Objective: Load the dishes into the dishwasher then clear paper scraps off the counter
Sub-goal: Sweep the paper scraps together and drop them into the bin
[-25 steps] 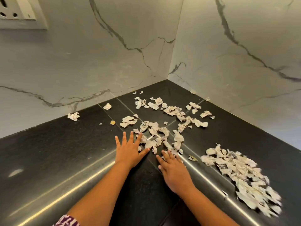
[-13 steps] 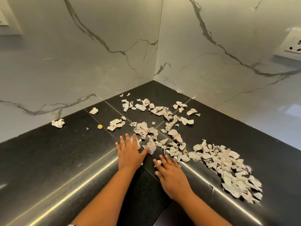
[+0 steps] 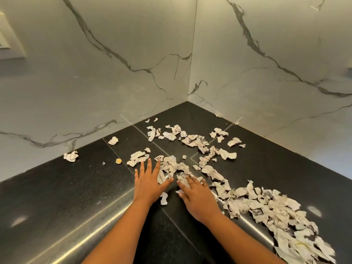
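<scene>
- The torn, crumpled white paper scraps (image 3: 172,166) lie scattered over the glossy black stone counter (image 3: 57,189), from near the corner out toward the front edge; a loose band of them runs right into a thick heap of scraps (image 3: 282,216) at the lower right.
- The left hand (image 3: 149,181) lies flat, palm down, fingers spread, its fingertips touching the near edge of the scatter; it grips nothing.
- The right hand (image 3: 198,197) is also flat and unclenched, just beside the left, with a few scraps under its fingers.
- One small scrap (image 3: 163,198) sits between the two wrists.
- To the left the counter is mostly bare, with only a stray crumpled piece (image 3: 70,156), a tiny yellowish crumb (image 3: 118,161) and another scrap (image 3: 113,140) near the wall.
- White marble-veined walls (image 3: 95,73) close the counter on two sides, meeting in a corner behind the scraps.
- A white switch plate (image 3: 9,40) shows at the far left edge.
</scene>
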The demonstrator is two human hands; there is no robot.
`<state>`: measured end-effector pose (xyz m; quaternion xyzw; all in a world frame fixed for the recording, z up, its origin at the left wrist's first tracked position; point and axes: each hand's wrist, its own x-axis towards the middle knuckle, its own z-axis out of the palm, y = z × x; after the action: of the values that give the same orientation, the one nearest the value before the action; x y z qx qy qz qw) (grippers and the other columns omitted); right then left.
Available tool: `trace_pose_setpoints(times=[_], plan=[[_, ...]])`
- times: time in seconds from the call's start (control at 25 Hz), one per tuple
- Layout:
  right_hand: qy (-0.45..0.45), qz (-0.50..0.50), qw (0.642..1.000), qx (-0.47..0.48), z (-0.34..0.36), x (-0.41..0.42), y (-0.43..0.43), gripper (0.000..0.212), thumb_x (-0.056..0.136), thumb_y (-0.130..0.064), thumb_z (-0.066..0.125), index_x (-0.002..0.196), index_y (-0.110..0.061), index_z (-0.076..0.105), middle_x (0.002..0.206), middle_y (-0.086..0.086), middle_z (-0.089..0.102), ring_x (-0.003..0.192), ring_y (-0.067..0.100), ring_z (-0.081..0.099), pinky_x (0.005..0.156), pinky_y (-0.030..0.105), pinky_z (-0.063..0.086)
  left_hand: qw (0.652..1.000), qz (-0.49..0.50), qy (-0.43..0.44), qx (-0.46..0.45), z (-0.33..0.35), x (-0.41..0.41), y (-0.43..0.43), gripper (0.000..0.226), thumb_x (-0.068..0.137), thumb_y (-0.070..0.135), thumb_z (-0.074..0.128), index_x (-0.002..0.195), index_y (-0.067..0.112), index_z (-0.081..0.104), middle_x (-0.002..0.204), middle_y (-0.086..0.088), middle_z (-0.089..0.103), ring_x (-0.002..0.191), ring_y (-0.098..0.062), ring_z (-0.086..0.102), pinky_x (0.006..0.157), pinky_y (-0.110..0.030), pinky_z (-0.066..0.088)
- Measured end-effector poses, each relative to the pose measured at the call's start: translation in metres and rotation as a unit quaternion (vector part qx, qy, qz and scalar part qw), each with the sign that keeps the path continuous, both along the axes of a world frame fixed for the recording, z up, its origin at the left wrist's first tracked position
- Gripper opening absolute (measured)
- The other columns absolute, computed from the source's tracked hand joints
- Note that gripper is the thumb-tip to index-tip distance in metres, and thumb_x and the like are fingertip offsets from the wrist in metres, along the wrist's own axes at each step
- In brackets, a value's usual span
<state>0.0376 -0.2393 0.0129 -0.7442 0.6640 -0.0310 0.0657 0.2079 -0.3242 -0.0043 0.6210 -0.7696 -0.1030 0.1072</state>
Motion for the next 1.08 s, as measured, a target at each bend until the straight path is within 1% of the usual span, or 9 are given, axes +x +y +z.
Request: trace_pose_setpoints(times=[0.12,0.24,0.28,0.36,0.52,0.64,0.84,1.0,1.08], plan=[[-0.002,-0.041,0.999,-0.019,0.005,-0.041,0.006,0.048,0.094,-0.05,0.024,0.135,-0.036,0.044,0.145,0.006,0.041,0.135,0.024,0.035,0.114,0.041,0.024,1.0,0.003,-0.023,0.007,0.0,-0.002,-0.001,0.111,0.053,0.093,-0.005,0.148,0.039,0.004,0.159,-0.001,-0.003,0.146,-0.026,-0.008,0.117,-0.05,0.0],[-0.013,-0.077,0.993,-0.091,0.02,-0.068,0.01,0.035,0.092,-0.044,0.042,0.107,-0.031,0.07,0.105,-0.001,0.068,0.098,0.016,0.06,0.08,0.027,0.046,0.998,-0.003,-0.057,0.012,0.0,-0.003,-0.004,0.105,0.053,0.091,-0.008,0.147,0.044,0.004,0.159,0.001,-0.004,0.146,-0.026,-0.008,0.117,-0.051,-0.002],[-0.02,-0.08,0.991,-0.107,0.024,-0.069,0.003,0.032,0.091,-0.043,0.045,0.103,-0.028,0.071,0.102,-0.002,0.068,0.095,0.015,0.059,0.077,0.027,0.045,0.998,-0.01,-0.065,0.014,-0.001,-0.003,-0.003,0.102,0.055,0.091,-0.005,0.146,0.046,0.004,0.159,0.003,-0.004,0.146,-0.026,-0.009,0.116,-0.051,-0.003],[-0.043,-0.068,0.992,-0.1,0.026,-0.063,-0.018,0.033,0.089,-0.041,0.05,0.115,-0.028,0.065,0.124,0.004,0.06,0.116,0.021,0.052,0.094,0.031,0.042,0.997,-0.022,-0.067,0.018,-0.002,-0.002,-0.002,0.097,0.057,0.09,-0.002,0.145,0.048,0.005,0.159,0.004,-0.004,0.146,-0.025,-0.01,0.116,-0.052,-0.004],[0.01,-0.018,0.999,0.032,0.016,-0.056,-0.053,0.051,0.093,-0.047,0.042,0.142,-0.034,0.033,0.155,0.004,0.021,0.143,0.024,0.016,0.115,0.044,0.019,0.997,-0.029,-0.074,0.024,0.0,-0.002,0.001,0.094,0.061,0.088,-0.001,0.146,0.047,0.002,0.159,0.004,-0.001,0.146,-0.024,-0.007,0.117,-0.05,-0.003],[0.01,-0.029,0.999,0.041,0.013,-0.078,-0.036,0.045,0.095,-0.045,0.039,0.139,-0.035,0.037,0.154,-0.002,0.024,0.141,0.02,0.022,0.113,0.039,0.026,0.996,-0.025,-0.08,0.026,0.0,-0.004,0.002,0.093,0.064,0.087,0.003,0.147,0.043,0.004,0.159,0.002,-0.002,0.146,-0.021,-0.007,0.117,-0.05,-0.003],[-0.017,-0.088,0.995,-0.041,0.028,-0.105,-0.006,0.038,0.091,-0.045,0.048,0.122,-0.027,0.06,0.127,0.001,0.058,0.117,0.019,0.051,0.096,0.033,0.043,0.998,-0.01,-0.058,0.031,0.003,-0.038,0.003,0.083,0.077,0.083,0.02,0.147,0.038,0.016,0.159,0.001,0.001,0.146,-0.023,-0.004,0.114,-0.054,-0.005],[-0.072,-0.036,0.995,-0.056,0.03,-0.076,-0.037,0.044,0.097,-0.031,0.04,0.14,-0.024,0.039,0.149,0.003,0.036,0.138,0.019,0.03,0.111,0.031,0.025,0.986,-0.165,-0.002,0.026,0.005,-0.096,0.022,0.072,0.086,0.073,0.023,0.147,0.035,0.016,0.157,0.006,-0.005,0.146,-0.02,-0.01,0.113,-0.05,-0.014],[-0.055,-0.003,0.998,-0.02,0.024,-0.065,-0.048,0.046,0.099,-0.035,0.034,0.144,-0.027,0.03,0.154,0.001,0.024,0.142,0.018,0.018,0.115,0.033,0.018,0.985,-0.161,0.064,0.017,0.005,-0.093,0.016,0.064,0.09,0.064,0.032,0.146,0.035,0.02,0.156,0.009,-0.006,0.146,-0.017,-0.01,0.113,-0.044,-0.014]])
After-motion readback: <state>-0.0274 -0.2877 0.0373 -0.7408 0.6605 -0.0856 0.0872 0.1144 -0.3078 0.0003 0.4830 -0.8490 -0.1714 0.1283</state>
